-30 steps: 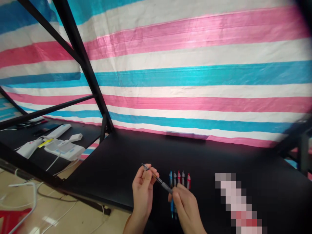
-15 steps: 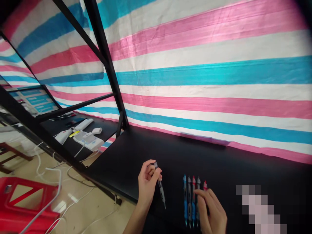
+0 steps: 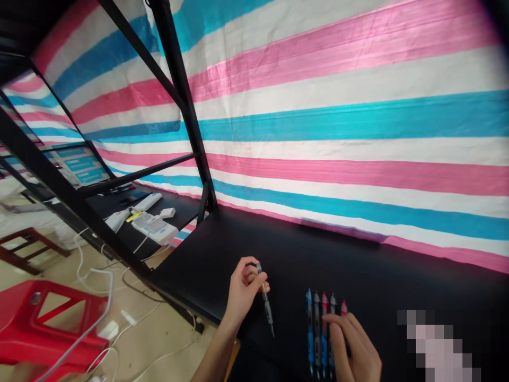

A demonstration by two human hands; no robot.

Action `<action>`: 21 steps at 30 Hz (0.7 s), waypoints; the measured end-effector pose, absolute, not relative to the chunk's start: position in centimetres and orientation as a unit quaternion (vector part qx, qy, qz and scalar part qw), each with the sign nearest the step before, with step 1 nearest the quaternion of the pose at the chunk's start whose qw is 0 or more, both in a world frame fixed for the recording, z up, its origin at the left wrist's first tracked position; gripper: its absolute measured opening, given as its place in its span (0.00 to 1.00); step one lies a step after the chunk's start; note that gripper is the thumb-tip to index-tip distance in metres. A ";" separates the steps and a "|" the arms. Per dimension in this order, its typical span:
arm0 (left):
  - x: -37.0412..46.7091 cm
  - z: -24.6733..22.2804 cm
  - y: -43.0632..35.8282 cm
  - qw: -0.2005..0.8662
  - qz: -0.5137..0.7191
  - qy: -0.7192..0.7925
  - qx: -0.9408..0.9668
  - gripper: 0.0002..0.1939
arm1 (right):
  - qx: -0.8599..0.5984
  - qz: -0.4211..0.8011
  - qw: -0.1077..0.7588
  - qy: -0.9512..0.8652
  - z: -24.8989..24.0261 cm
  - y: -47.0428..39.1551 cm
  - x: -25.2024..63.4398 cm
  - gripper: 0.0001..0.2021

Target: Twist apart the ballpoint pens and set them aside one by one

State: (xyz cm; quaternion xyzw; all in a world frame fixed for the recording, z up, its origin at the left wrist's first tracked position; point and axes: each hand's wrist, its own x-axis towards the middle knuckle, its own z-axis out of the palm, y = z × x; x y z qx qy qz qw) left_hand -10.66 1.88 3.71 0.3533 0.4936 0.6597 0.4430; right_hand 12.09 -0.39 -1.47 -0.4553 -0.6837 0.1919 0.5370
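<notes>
My left hand (image 3: 243,297) holds a clear and grey pen (image 3: 267,306) between thumb and fingers, its tip pointing down over the black tabletop (image 3: 238,233). To the right, several pens lie side by side, among them a blue pen (image 3: 310,334), a grey pen (image 3: 317,339) and a pen with a red top and blue grip (image 3: 325,345). My right hand (image 3: 356,345) is curled over the right end of this row, fingertips at a grey-topped pen (image 3: 333,302). Another red-topped pen (image 3: 344,305) shows just behind its fingers, mostly hidden. What these fingers grip cannot be made out.
A striped pink, white and blue sheet (image 3: 338,127) hangs behind the table. Black frame posts (image 3: 186,111) rise at the left. Beyond them are white power strips (image 3: 157,228) with cables. A red plastic stool (image 3: 51,329) stands on the floor, lower left.
The whole view has shifted slightly, so table and hands appear further right. My left hand keeps hold of its pen, and my right hand stays over the row.
</notes>
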 end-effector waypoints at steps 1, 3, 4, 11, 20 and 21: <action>-10.9 3.7 2.0 0.443 0.656 0.495 0.358 0.18 | -0.455 0.192 0.536 -0.685 -1.5 -0.4 12.1 0.11; -11.4 3.5 2.2 0.445 0.649 0.496 0.367 0.19 | -0.455 0.191 0.533 -0.687 -1.5 -0.3 12.2 0.11; -11.6 3.5 2.3 0.447 0.644 0.497 0.373 0.20 | -0.454 0.188 0.531 -0.690 -1.5 -0.2 12.2 0.11; -13.5 2.9 3.2 0.455 0.600 0.502 0.426 0.20 | -0.427 0.130 0.540 -0.713 -1.3 0.5 12.5 0.11; -15.0 2.7 3.4 0.425 0.580 0.530 0.449 0.19 | -0.461 0.156 0.558 -0.672 -3.6 0.3 12.7 0.13; -15.1 2.7 3.4 0.419 0.577 0.535 0.453 0.18 | -0.461 0.162 0.559 -0.669 -3.6 0.3 12.6 0.14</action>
